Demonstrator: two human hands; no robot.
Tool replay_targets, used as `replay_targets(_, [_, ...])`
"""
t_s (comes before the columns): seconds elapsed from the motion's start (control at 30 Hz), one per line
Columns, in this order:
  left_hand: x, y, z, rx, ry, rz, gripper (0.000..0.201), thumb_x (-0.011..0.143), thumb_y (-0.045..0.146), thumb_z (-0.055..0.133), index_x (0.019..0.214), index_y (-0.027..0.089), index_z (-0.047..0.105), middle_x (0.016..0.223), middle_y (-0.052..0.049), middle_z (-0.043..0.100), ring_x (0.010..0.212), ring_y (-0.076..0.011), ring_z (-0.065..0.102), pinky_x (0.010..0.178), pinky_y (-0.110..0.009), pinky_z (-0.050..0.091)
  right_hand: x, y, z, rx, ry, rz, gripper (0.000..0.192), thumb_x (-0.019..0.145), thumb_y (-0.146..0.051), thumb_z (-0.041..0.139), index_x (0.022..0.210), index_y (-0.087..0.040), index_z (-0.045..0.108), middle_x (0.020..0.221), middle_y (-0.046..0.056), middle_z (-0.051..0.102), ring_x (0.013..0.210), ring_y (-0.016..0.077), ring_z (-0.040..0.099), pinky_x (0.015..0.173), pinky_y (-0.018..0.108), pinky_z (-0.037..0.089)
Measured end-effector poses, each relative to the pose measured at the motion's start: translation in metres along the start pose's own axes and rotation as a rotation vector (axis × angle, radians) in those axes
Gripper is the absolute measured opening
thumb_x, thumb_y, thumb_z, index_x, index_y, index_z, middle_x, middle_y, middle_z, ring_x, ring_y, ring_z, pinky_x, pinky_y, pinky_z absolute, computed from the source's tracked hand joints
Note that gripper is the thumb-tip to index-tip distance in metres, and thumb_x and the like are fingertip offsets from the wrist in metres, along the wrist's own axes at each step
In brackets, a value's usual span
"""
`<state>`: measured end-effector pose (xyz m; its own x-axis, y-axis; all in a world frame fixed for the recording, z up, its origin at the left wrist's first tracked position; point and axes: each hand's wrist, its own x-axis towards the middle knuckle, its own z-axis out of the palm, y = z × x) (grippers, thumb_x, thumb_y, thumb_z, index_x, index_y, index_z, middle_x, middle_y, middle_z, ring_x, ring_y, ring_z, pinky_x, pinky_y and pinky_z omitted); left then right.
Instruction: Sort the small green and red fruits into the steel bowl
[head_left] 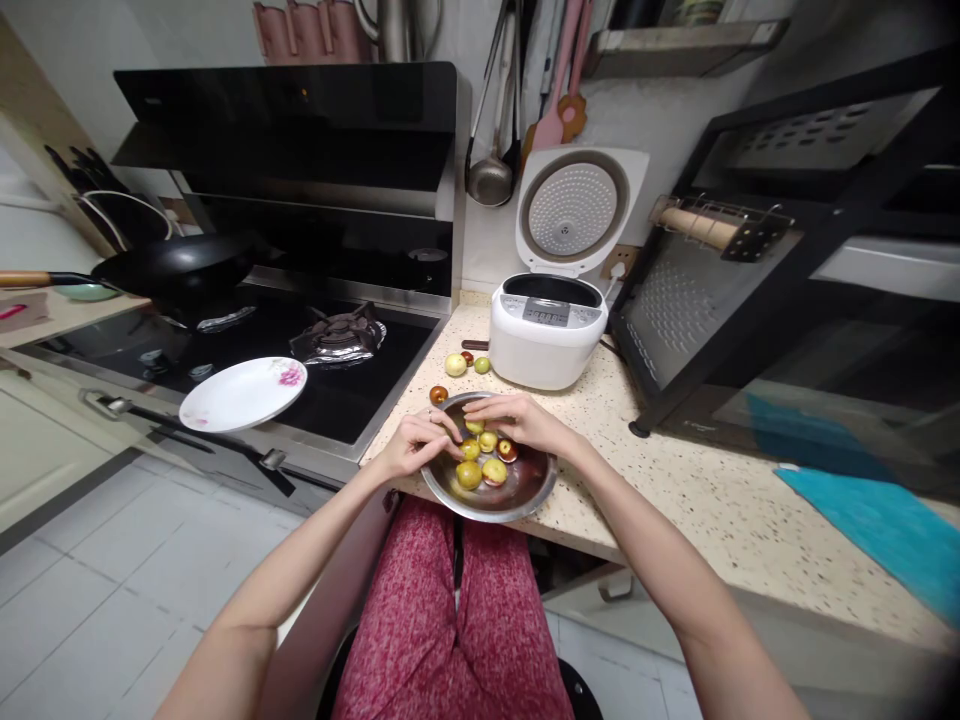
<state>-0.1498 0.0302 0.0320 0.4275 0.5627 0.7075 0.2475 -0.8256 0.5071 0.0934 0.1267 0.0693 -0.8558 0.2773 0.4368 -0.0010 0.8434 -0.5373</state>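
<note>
We see both of our hands over a metal bowl [517, 497] that sits at the front edge of the speckled counter [675, 480], just in front of the white rice cooker [546, 340]. Inside the bowl lie several small yellow-green and reddish fruits [484, 460]. Our left hand [415, 441] rests on the bowl's left rim, fingers curled narrowly with the tips pinched towards a fruit; whether it truly grips one we cannot tell. Our right hand [517, 418] arches over the far rim, fingers bent down and close together, touching the uppermost fruit in the bowl; we cannot tell whether it has hold of it. Between bowl and rice cooker a few loose fruits [456, 365] lie on the counter, one brown, the others greenish. The rice cooker stands with its lid [574, 210] flipped up; its control panel carries buttons and a display, but the writing there is too small for us to read. Left of the bowl, across the counter edge, a white plate [241, 394] with a pink flower print rests on the black stove [247, 350], and a dark wok [180, 265] stands further back on it. Right of the rice cooker is a black rack [757, 290], and a teal cloth [877, 525] lies well to the right of the bowl.
</note>
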Motion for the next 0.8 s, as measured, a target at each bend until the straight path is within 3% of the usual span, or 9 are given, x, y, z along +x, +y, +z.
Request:
replay_targets(0.3, [0.000, 0.001, -0.001, -0.012, -0.008, -0.005, 0.045, 0.107, 0.038, 0.047, 0.089, 0.020, 0.084, 0.078, -0.010, 0.080, 0.085, -0.0236, 0.075, 0.083, -0.040, 0.057, 0.001, -0.004, 0.000, 0.111, 0.014, 0.075, 0.026, 0.094, -0.014, 0.068, 0.115, -0.025, 0.080, 0.120, 0.007, 0.079, 0.113, 0.0220, 0.076, 0.104, 0.042, 0.060])
replay_targets(0.53, [0.004, 0.005, -0.004, 0.035, 0.024, -0.003, 0.036, 0.106, 0.035, 0.050, 0.104, 0.020, 0.083, 0.100, -0.012, 0.082, 0.110, -0.0289, 0.069, 0.097, -0.048, 0.055, 0.002, -0.007, 0.000, 0.088, -0.008, 0.040, 0.024, 0.096, -0.017, 0.066, 0.114, -0.026, 0.081, 0.118, 0.006, 0.080, 0.115, 0.0218, 0.074, 0.106, 0.041, 0.058])
replay_targets(0.67, [0.003, 0.000, -0.005, 0.103, 0.119, -0.036, 0.034, 0.106, 0.036, 0.050, 0.111, 0.021, 0.081, 0.110, -0.012, 0.079, 0.115, -0.0284, 0.065, 0.106, -0.052, 0.049, 0.001, -0.006, 0.001, 0.041, -0.011, 0.030, 0.022, 0.096, -0.017, 0.067, 0.111, -0.024, 0.081, 0.114, 0.006, 0.081, 0.109, 0.0206, 0.077, 0.102, 0.037, 0.059])
replay_targets(0.8, [0.004, -0.010, -0.004, 0.170, 0.315, -0.178, 0.030, 0.104, 0.037, 0.055, 0.116, 0.021, 0.077, 0.117, -0.012, 0.074, 0.116, -0.0264, 0.064, 0.106, -0.047, 0.049, 0.001, -0.003, 0.004, 0.019, 0.004, 0.009, 0.021, 0.096, -0.017, 0.066, 0.110, -0.022, 0.081, 0.114, 0.007, 0.081, 0.108, 0.0206, 0.077, 0.100, 0.036, 0.060])
